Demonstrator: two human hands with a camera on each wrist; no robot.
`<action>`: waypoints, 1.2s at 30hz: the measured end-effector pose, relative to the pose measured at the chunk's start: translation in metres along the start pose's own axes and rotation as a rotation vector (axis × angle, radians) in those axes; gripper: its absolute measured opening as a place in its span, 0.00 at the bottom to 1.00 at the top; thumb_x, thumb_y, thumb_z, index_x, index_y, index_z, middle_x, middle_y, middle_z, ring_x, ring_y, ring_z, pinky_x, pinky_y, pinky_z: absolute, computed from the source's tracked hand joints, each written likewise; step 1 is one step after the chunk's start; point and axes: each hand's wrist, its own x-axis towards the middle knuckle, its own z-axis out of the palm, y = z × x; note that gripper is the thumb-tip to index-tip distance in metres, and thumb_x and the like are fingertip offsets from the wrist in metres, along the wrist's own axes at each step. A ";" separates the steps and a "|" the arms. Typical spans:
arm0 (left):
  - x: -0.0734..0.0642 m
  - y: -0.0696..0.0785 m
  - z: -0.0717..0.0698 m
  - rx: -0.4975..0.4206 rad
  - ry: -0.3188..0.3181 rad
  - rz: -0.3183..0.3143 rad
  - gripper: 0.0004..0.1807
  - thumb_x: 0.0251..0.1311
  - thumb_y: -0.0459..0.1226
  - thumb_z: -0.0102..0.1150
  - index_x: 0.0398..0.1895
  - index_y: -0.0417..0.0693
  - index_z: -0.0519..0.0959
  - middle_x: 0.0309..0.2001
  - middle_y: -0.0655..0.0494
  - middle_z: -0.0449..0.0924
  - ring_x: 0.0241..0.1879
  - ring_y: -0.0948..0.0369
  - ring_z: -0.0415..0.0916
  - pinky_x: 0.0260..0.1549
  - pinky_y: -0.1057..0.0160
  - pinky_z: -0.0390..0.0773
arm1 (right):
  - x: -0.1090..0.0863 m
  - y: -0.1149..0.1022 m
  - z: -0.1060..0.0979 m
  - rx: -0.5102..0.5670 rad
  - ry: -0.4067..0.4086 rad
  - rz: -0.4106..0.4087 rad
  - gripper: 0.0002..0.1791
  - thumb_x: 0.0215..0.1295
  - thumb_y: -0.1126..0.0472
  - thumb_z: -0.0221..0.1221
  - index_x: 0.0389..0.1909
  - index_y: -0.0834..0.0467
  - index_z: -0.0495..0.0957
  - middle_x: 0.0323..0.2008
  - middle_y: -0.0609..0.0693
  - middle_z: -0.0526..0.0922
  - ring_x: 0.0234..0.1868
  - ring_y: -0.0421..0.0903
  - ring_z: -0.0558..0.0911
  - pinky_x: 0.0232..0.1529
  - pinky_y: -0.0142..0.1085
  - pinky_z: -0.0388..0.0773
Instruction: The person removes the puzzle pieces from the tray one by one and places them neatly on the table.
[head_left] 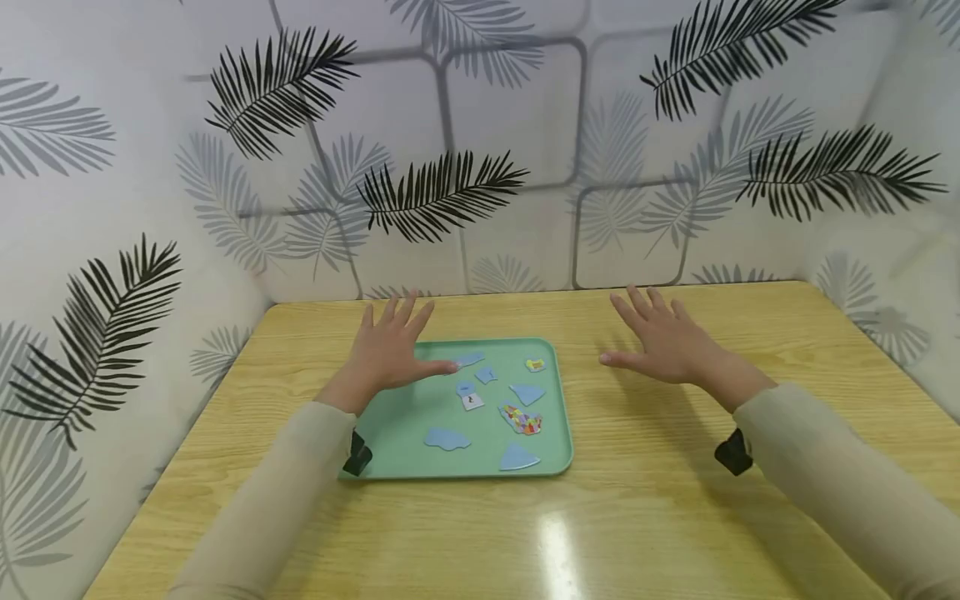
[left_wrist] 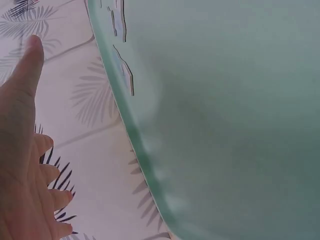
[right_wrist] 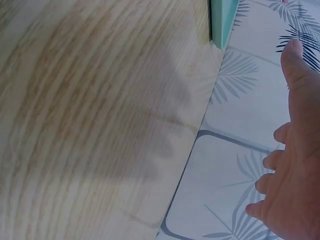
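A light green tray (head_left: 393, 429) lies on the wooden table, left of centre. Over its left part hovers my left hand (head_left: 390, 350), fingers spread and nothing held. My right hand (head_left: 667, 342) is held above the table to the tray's right, also spread and holding nothing. Several flat, irregular pieces are scattered in the tray: blue ones such as a wavy piece (head_left: 447, 439) and a fan-shaped piece (head_left: 519, 457), a multicoloured piece (head_left: 522, 419), a small yellow-patterned piece (head_left: 535, 365) and a blue-and-white piece (head_left: 472, 402). The left wrist view shows brownish edges on a piece (left_wrist: 125, 72).
The wooden table (head_left: 637, 517) extends around the tray on all sides. Behind and beside it hangs a pale wall covering (head_left: 517, 242) printed with black and grey leaves. A dark wrist-worn device (head_left: 733, 452) sits under the right cuff, another (head_left: 358, 455) under the left.
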 end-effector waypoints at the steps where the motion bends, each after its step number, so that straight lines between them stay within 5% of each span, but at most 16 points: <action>1: -0.001 -0.002 0.000 -0.007 -0.002 -0.007 0.58 0.52 0.75 0.47 0.78 0.53 0.46 0.77 0.46 0.38 0.73 0.44 0.40 0.66 0.36 0.39 | 0.000 0.000 0.001 0.015 -0.003 -0.003 0.54 0.65 0.30 0.50 0.76 0.62 0.43 0.74 0.68 0.41 0.72 0.70 0.41 0.65 0.67 0.37; 5: -0.009 -0.013 0.002 -0.035 0.019 -0.022 0.56 0.54 0.72 0.51 0.77 0.48 0.51 0.75 0.42 0.46 0.70 0.44 0.52 0.63 0.37 0.55 | 0.001 0.001 0.004 0.106 -0.002 -0.013 0.54 0.65 0.32 0.52 0.76 0.62 0.43 0.73 0.68 0.44 0.72 0.69 0.45 0.65 0.65 0.42; 10: -0.023 -0.032 0.007 -0.077 0.107 -0.039 0.53 0.55 0.67 0.57 0.75 0.44 0.57 0.70 0.39 0.59 0.62 0.41 0.66 0.47 0.41 0.73 | 0.007 -0.002 0.015 0.255 0.040 -0.031 0.53 0.63 0.35 0.58 0.76 0.62 0.46 0.74 0.64 0.48 0.72 0.64 0.51 0.66 0.60 0.50; 18: -0.045 -0.062 0.017 -0.262 0.063 -0.153 0.53 0.56 0.66 0.57 0.75 0.42 0.56 0.67 0.35 0.61 0.64 0.40 0.62 0.52 0.39 0.70 | 0.020 -0.013 0.035 0.402 0.123 -0.052 0.49 0.60 0.41 0.65 0.74 0.62 0.55 0.69 0.62 0.62 0.68 0.61 0.63 0.65 0.54 0.60; 28: -0.059 -0.080 0.026 -0.461 0.000 -0.250 0.46 0.63 0.54 0.59 0.73 0.34 0.54 0.63 0.28 0.63 0.59 0.36 0.65 0.54 0.38 0.67 | 0.036 -0.033 0.054 0.595 0.088 -0.037 0.39 0.59 0.55 0.69 0.69 0.64 0.65 0.64 0.62 0.69 0.60 0.60 0.72 0.56 0.54 0.71; 32: -0.060 -0.085 0.030 -0.550 -0.029 -0.284 0.45 0.64 0.52 0.60 0.73 0.33 0.55 0.57 0.31 0.69 0.54 0.39 0.71 0.50 0.42 0.72 | 0.041 -0.039 0.058 0.655 0.073 -0.030 0.35 0.59 0.57 0.69 0.65 0.66 0.70 0.60 0.63 0.73 0.54 0.59 0.76 0.51 0.50 0.76; 36: -0.059 -0.086 0.033 -0.656 -0.069 -0.324 0.42 0.62 0.47 0.64 0.71 0.33 0.57 0.49 0.37 0.73 0.38 0.49 0.77 0.38 0.53 0.78 | 0.046 -0.042 0.062 0.680 0.038 -0.001 0.32 0.58 0.56 0.70 0.61 0.64 0.73 0.57 0.60 0.76 0.50 0.55 0.77 0.48 0.45 0.77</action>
